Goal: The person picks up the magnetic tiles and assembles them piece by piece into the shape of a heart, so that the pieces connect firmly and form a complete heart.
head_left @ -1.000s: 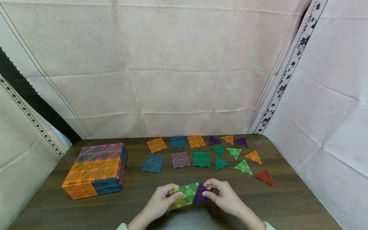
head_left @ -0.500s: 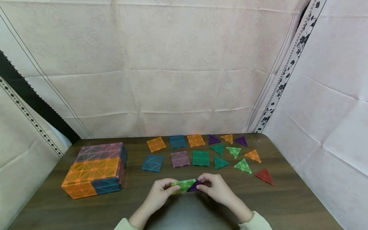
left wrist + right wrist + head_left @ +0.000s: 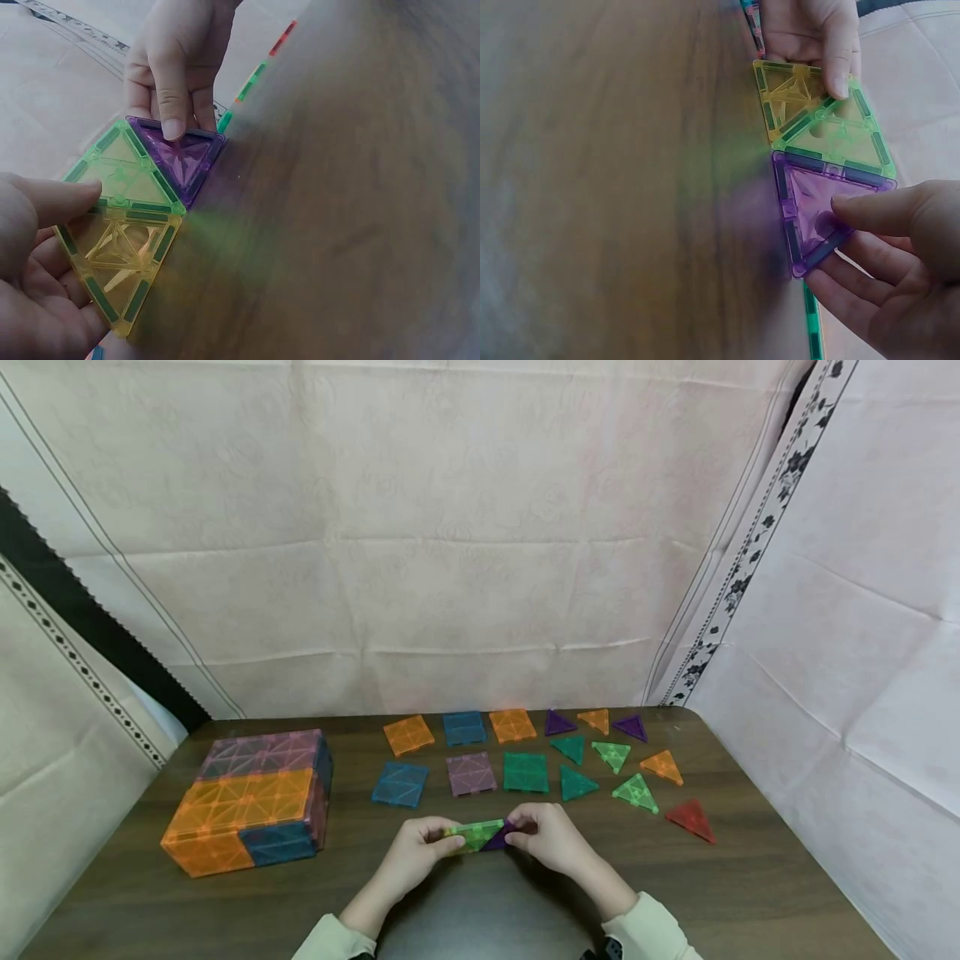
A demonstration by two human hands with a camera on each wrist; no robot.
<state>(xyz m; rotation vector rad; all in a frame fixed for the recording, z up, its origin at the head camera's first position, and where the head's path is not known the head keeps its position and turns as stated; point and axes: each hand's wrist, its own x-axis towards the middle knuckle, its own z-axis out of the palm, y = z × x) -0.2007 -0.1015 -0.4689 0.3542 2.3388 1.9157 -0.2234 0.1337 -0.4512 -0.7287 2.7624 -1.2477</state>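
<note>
Three translucent magnetic triangle tiles sit edge to edge in a row between my hands: a yellow tile (image 3: 124,255), a light green tile (image 3: 124,169) in the middle and a purple tile (image 3: 184,154). My left hand (image 3: 418,852) pinches the green and yellow end, its thumb on the green face and fingers behind. With thumb in front and fingers behind, my right hand (image 3: 543,835) pinches the purple tile, seen closely in the right wrist view. The row is held tilted near the tabletop, and in the head view the yellow tile is mostly hidden.
A box built of orange, blue and pink square tiles (image 3: 247,802) stands at the left. Beyond the hands lie several loose squares, among them a green square (image 3: 525,772). Loose triangles, including a red triangle (image 3: 692,821), spread to the right. Cloth (image 3: 480,543) hangs behind the table.
Both hands have moved slightly away from the body and to the left, carrying the joined tiles. The row has tipped, so its face looks narrower in the head view.
</note>
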